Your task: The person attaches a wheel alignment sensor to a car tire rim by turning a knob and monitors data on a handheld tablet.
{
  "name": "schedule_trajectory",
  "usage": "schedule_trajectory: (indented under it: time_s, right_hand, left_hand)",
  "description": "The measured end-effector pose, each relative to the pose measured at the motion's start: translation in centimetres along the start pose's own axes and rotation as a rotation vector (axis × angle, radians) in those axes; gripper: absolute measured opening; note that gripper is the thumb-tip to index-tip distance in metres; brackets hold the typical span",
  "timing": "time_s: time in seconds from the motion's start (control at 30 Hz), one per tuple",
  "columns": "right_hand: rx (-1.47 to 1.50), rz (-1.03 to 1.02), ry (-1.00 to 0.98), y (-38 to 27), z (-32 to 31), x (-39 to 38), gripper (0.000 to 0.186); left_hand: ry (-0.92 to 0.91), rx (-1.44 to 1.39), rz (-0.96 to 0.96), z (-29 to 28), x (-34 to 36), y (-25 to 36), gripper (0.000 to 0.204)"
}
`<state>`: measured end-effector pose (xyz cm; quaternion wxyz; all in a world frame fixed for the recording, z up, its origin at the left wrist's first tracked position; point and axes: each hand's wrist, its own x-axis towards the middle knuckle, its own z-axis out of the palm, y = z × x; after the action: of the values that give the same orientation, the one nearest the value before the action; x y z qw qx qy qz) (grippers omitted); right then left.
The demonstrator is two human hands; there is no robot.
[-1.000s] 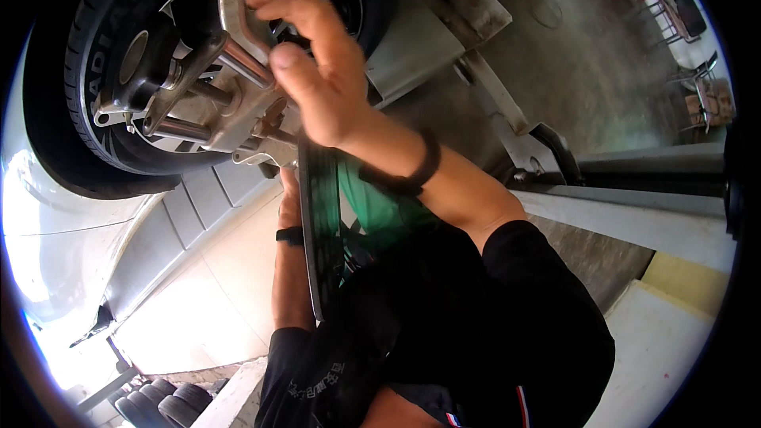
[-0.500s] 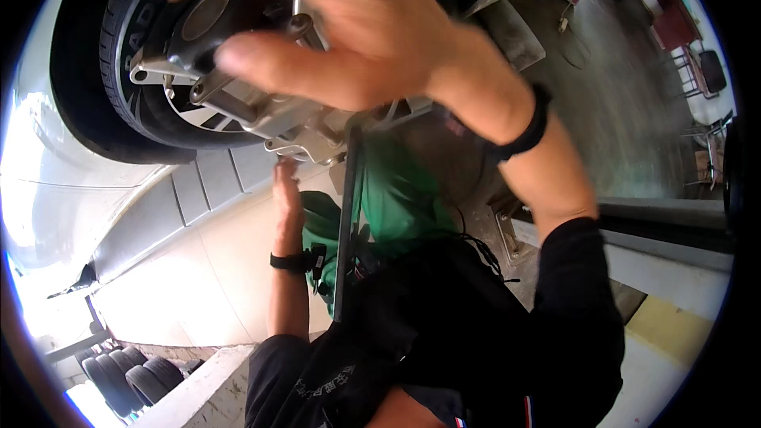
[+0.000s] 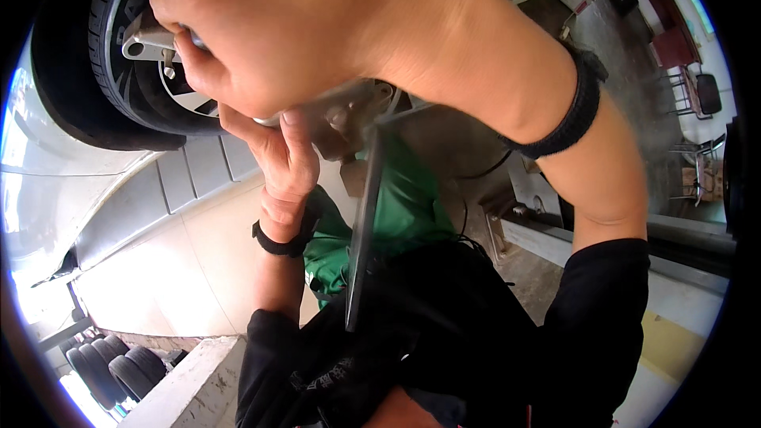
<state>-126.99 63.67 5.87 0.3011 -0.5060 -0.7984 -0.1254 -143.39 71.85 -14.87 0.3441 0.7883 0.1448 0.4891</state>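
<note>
A silvery metal wheel clamp (image 3: 145,46) sits against a car wheel's tyre (image 3: 127,91) at the upper left. My right hand (image 3: 269,24) is curled closed over the middle of the clamp and hides most of it. Just below, my left hand (image 3: 287,162) reaches up with thumb and fingers closed around the clamp's lower part. What exactly the fingers grip is partly hidden by the right hand. A thin dark flat panel (image 3: 363,238), seen nearly edge-on, stands close to the clamp in front of my body.
A silver car body (image 3: 59,166) curves along the left. Several stacked tyres (image 3: 111,368) lie at the lower left beside a white ledge (image 3: 194,388). A pale metal rail (image 3: 571,254) runs at the right. Farther off stands a dark-backed chair (image 3: 705,95).
My right hand has gone from spread fingers to a closed grip on the clamp. The left hand has risen to the clamp's underside. The panel's lower end has swung slightly right.
</note>
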Motion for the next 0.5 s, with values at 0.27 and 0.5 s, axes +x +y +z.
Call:
schedule_trajectory:
  time_s: [0.27,0.5]
  right_hand:
    - [0.372,0.081,0.455,-0.5,1.1,-2.4,0.021]
    - [0.100,0.220,1.035,5.7,-0.2,-11.0,0.028]
  left_hand:
    - [-0.079,-0.064,-0.115,-1.1,0.5,0.3,0.082]
    - [-0.130,-0.162,-0.143,-1.1,1.4,0.1,0.119]
